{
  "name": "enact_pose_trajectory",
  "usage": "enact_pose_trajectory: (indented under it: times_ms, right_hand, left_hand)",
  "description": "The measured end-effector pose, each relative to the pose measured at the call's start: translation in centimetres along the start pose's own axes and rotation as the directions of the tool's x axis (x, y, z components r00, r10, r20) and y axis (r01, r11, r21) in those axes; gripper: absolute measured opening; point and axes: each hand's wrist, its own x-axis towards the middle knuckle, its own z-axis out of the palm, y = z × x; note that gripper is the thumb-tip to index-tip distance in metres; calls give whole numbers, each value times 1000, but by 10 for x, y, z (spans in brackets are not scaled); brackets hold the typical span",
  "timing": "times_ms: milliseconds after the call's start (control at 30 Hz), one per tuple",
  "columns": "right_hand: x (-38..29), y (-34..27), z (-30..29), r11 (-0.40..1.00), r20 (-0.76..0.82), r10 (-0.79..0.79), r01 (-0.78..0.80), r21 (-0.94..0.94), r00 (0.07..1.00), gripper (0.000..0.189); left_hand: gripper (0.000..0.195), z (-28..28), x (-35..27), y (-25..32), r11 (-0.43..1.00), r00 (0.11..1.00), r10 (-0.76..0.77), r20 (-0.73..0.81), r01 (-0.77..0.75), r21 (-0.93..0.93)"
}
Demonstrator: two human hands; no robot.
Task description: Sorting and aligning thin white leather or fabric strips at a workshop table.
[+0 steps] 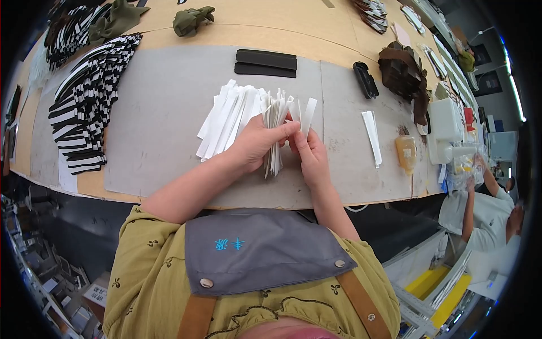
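My left hand [258,142] grips a thick bundle of thin white strips [274,148], which stand roughly upright, their ends fanned. Close beside it on the right, my right hand [311,154] pinches a single white strip [310,113] between thumb and fingers. The two hands nearly touch at the thumbs, and the fingers behind the strips are partly hidden. A spread pile of loose white strips [224,120] lies on the grey work mat [148,127], just left of the bundle. Beyond the hands lie flat black pieces [265,63].
Stacked black-and-white strips [89,101] cover the mat's left side. At right are more white strips [371,139], a black tray [365,80], a glue bottle [405,153], brown material [402,72] and a white container [444,120]. Green cloth [192,20] lies farther back. A person works at lower right.
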Motion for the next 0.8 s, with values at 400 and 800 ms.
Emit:
enact_pose_trajectory:
  times_ms: [400, 800]
  right_hand:
    - [-3, -8, -1, 987, -36, 160, -159, 30, 986, 35]
    - [0, -5, -2, 986, -7, 131, -131, -102, 991, 31]
  left_hand:
    - [20, -2, -1, 3, 996, 999, -28, -46, 24, -82]
    - [30, -6, 4, 0, 998, 1000, 11, -22, -9, 63]
